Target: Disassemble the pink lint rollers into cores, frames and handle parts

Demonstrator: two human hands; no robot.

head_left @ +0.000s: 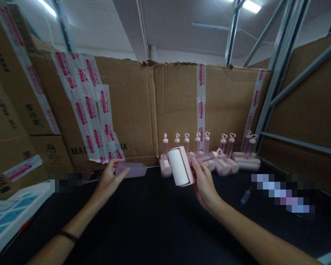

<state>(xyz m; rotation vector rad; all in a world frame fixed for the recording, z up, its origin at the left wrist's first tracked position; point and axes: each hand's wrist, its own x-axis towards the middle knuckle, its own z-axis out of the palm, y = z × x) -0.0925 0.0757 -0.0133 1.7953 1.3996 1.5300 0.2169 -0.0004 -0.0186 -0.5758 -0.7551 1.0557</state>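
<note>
Pinched in my left hand [113,176] is a flat, translucent purple piece [135,170], held out over the black table. My right hand [205,180] is closed around the side of a white and pink cylinder [180,166] with a thin reddish-brown line along its edge. A clear pink tube with a heart-shaped loop [206,157] extends to the right from behind the cylinder, above my right fingers; whether it is joined to the cylinder I cannot tell. Behind the cylinder stand several pink rolls [223,166] with clear tubes topped by heart-shaped loops.
Cardboard sheets [132,110] with printed tape wall the back of the black table [149,221]. A white tray with blue sections [13,213] lies at the left. On the right are a small clear tool [245,195] and a blurred-out object. Metal shelf posts [276,73] rise at the right.
</note>
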